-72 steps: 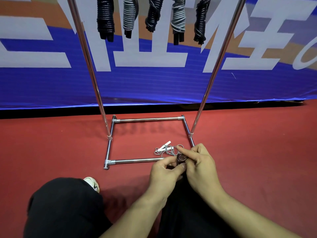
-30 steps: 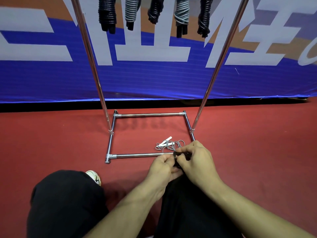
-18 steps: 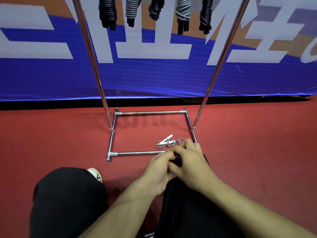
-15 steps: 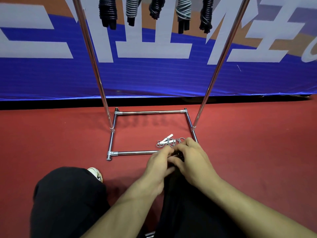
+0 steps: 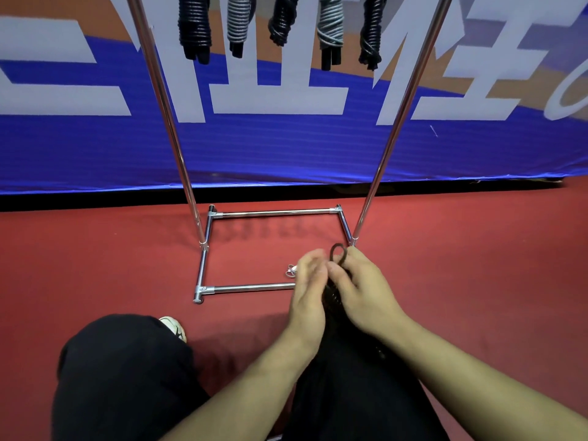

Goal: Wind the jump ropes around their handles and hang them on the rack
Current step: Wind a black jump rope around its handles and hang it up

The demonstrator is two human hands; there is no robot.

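Observation:
My right hand (image 5: 362, 291) pinches a dark wound jump rope (image 5: 332, 294) held upright between both hands; a small loop of it (image 5: 338, 251) sticks up above my fingers. My left hand (image 5: 307, 288) lies against the bundle's left side with straight fingers. The handles are hidden between my hands. Behind my left hand a grey jump rope (image 5: 291, 271) lies loose on the floor inside the rack's base, mostly hidden. The chrome rack (image 5: 203, 256) stands ahead, and several wound ropes (image 5: 194, 30) hang from its top.
I squat on a red floor (image 5: 461, 265), my knees in black trousers (image 5: 127, 377) and a white shoe (image 5: 173, 326) below. A blue and white banner (image 5: 286, 148) runs behind the rack. The rack's two uprights (image 5: 381, 160) slant on either side.
My hands have risen a little with the dark bundle. A small loop now stands out above my right fingers, and my left fingers have straightened. The grey rope is now mostly hidden.

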